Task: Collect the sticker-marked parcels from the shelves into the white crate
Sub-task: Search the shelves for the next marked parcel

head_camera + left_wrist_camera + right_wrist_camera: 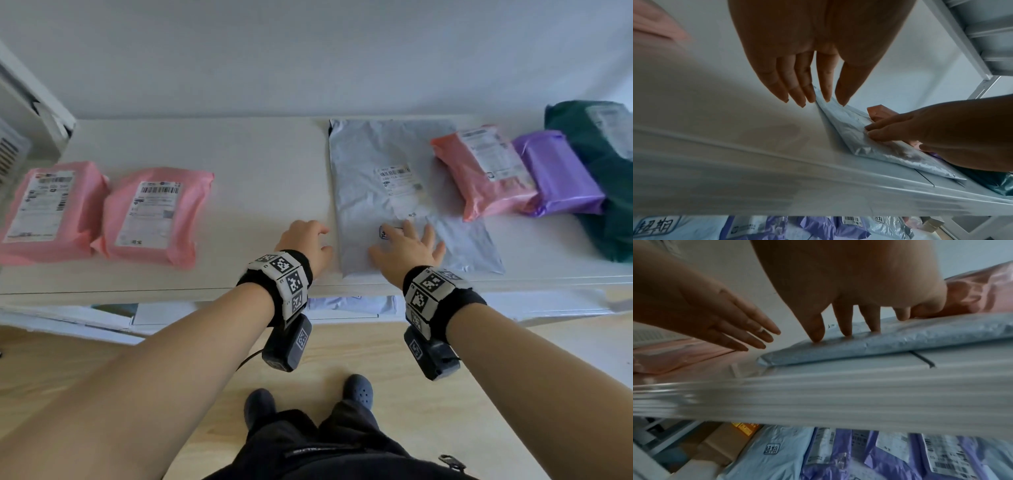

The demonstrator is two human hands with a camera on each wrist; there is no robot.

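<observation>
A flat grey parcel (387,192) with a white label and a small sticker (385,234) lies on the white top shelf (267,178). My right hand (407,250) rests flat on its near part, fingers spread and pressing down (846,331). My left hand (308,243) is at the parcel's left edge, fingers straight, tips touching the edge (812,97). The grey parcel (857,138) also shows in the left wrist view. The white crate is not in view.
Two pink parcels (54,209) (154,216) lie at the shelf's left. A pink parcel (483,168), a purple one (558,171) and a dark green one (603,171) sit at the right. The lower shelf holds several light-blue and purple parcels (849,456).
</observation>
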